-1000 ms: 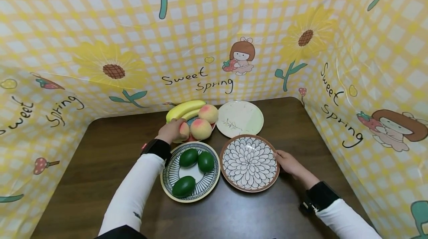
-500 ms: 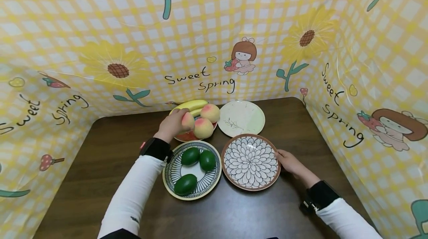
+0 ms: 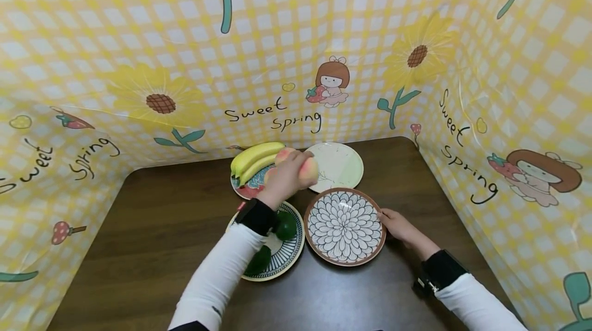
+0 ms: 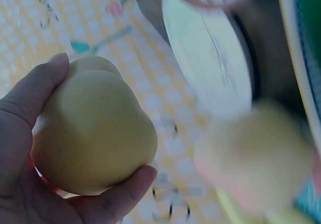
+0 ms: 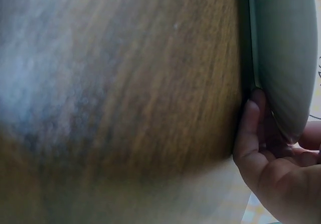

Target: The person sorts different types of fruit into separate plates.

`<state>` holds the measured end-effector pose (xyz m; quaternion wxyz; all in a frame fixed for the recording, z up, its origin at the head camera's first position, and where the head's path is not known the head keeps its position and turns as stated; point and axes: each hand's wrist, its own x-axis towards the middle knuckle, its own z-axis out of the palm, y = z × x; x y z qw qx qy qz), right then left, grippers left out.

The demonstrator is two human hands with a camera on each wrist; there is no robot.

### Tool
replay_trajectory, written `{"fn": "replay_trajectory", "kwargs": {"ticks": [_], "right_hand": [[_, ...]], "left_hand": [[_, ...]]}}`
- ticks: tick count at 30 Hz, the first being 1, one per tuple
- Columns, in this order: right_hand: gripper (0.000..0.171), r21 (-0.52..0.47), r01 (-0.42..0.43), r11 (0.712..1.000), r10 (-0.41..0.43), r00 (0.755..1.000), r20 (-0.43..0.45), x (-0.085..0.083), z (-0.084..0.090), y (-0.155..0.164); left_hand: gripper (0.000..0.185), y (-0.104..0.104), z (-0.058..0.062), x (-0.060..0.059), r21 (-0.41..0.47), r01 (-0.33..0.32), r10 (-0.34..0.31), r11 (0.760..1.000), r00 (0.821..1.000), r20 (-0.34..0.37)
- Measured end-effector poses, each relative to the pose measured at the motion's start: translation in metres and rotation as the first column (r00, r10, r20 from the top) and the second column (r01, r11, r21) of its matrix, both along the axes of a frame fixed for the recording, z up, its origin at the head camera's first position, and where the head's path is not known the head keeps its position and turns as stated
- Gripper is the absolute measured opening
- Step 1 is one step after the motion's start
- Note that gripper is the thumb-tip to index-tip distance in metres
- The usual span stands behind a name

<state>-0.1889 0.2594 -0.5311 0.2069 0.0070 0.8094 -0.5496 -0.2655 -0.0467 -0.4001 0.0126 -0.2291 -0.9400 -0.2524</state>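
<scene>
My left hand holds a peach in the air, in front of the pale plate's left edge. In the left wrist view, thumb and fingers wrap round this yellowish peach; a second, blurred peach shows behind it. My right hand grips the right rim of a brown-edged plate with a petal pattern. The right wrist view shows fingers curled at the edge of the plate's pale underside. Nothing lies on the petal plate.
Bananas lie on a red and blue plate at the back left, with peaches partly hidden behind my left hand. A pale plate stands at the back. Green avocados rest on a striped plate, partly under my left forearm.
My left hand has lifted the peach off the red and blue plate and carried it right, past the other peaches. My right hand stays at the petal plate's rim.
</scene>
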Motion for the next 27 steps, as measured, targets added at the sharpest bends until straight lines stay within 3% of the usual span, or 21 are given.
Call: {"fn": "replay_trajectory", "kwargs": {"ticks": [6, 12, 19, 27], "right_hand": [[0.05, 0.008, -0.013, 1.0, 0.013, 1.0, -0.001, 0.0, 0.001, 0.004], [0.048, 0.0, -0.012, 1.0, 0.012, 1.0, -0.007, 0.0, 0.001, 0.003], [0.045, 0.001, -0.006, 1.0, 0.006, 1.0, -0.003, -0.002, -0.001, 0.002], [0.045, -0.022, 0.009, 1.0, -0.009, 1.0, -0.011, 0.0, 0.0, 0.001]], "left_hand": [[0.072, 0.049, -0.029, 0.009, 0.052, 0.05, -0.054, 0.997, 0.996, 0.07], [0.071, 0.081, -0.059, 0.015, 0.097, 0.071, -0.086, 0.993, 0.983, 0.165], [0.068, 0.102, -0.083, 0.02, 0.024, 0.063, -0.066, 0.998, 0.977, 0.204], [0.072, 0.113, -0.098, 0.023, -0.012, 0.055, -0.052, 0.998, 0.98, 0.192]]}}
